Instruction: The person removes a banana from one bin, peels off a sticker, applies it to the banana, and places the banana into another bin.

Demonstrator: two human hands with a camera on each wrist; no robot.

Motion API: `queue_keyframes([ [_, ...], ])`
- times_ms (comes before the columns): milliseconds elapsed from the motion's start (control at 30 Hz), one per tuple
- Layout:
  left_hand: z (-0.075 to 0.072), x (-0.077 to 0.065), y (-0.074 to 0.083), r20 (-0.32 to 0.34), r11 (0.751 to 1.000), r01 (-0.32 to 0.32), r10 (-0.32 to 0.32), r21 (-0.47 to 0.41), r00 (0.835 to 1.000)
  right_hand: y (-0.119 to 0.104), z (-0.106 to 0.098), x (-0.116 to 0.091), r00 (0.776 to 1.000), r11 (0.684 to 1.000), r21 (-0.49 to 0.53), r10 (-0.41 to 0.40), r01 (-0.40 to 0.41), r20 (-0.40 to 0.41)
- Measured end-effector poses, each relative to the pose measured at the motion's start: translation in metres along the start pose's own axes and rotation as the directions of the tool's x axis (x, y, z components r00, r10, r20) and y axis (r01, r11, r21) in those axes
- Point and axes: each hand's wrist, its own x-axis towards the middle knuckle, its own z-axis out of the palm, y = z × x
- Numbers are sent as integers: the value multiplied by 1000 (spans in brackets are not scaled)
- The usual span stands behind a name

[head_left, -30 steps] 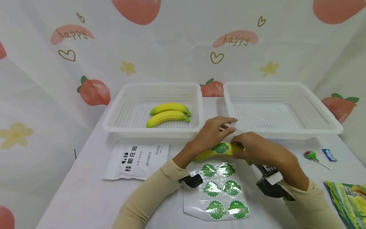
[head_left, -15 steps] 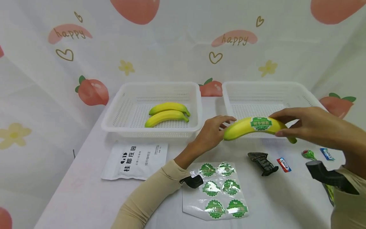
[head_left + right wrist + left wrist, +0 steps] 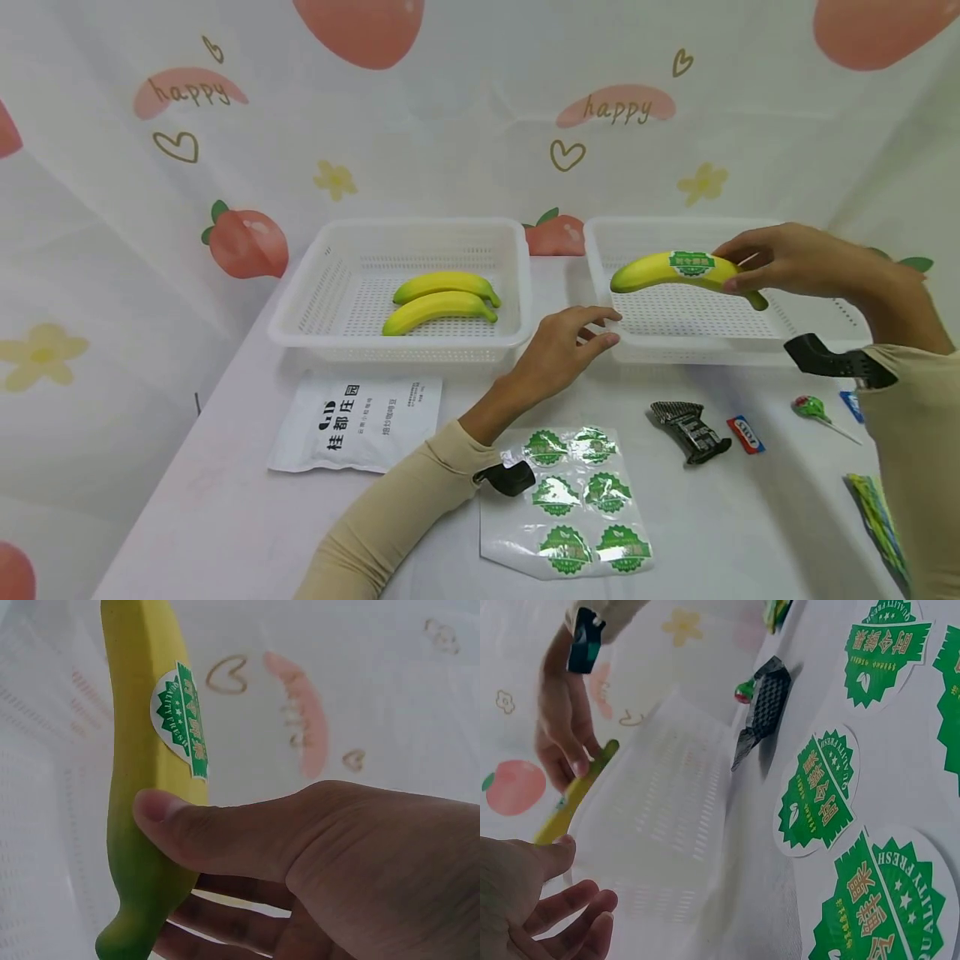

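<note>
A yellow banana [image 3: 658, 272] with a green and white sticker [image 3: 180, 720] on its side is held above the right white basket [image 3: 705, 343]. My right hand [image 3: 802, 260] pinches it near the green stem end, thumb on the near side in the right wrist view. My left hand [image 3: 564, 346] holds nothing; its fingers are loosely bent beside the right basket's near left corner. Below the left hand lies a sheet of green round stickers [image 3: 567, 508]. Two bananas [image 3: 441, 310] lie side by side in the left white basket [image 3: 397, 341].
A white coffee pouch [image 3: 358, 423] lies at the left. Toward the right are a black wrapped sweet [image 3: 690, 433], a small red packet [image 3: 746, 434], a lollipop [image 3: 810, 407] and a green and yellow packet [image 3: 879, 525], partly behind the right sleeve.
My right hand has lifted the stickered banana from above the sticker sheet, carrying it right and away over the right basket. The left hand has let it slip away and stayed in place.
</note>
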Motion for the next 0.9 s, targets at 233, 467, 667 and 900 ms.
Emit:
queue_keyframes([
  [233, 0, -1, 1, 4, 1000, 20, -20, -4, 1000, 27, 12, 30, 992, 995, 86, 29, -40, 125],
  [467, 1, 0, 0, 4, 1000, 25, -25, -10, 1000, 46, 22, 46, 944, 981, 129, 96, -143, 314],
  [667, 1, 0, 0, -1, 1000, 28, -28, 3, 1000, 50, 28, 52, 895, 975, 86, 150, -204, 420],
  [900, 2, 0, -1, -10, 1000, 14, -13, 21, 1000, 51, 38, 54, 845, 961, 56, 209, -270, 492],
])
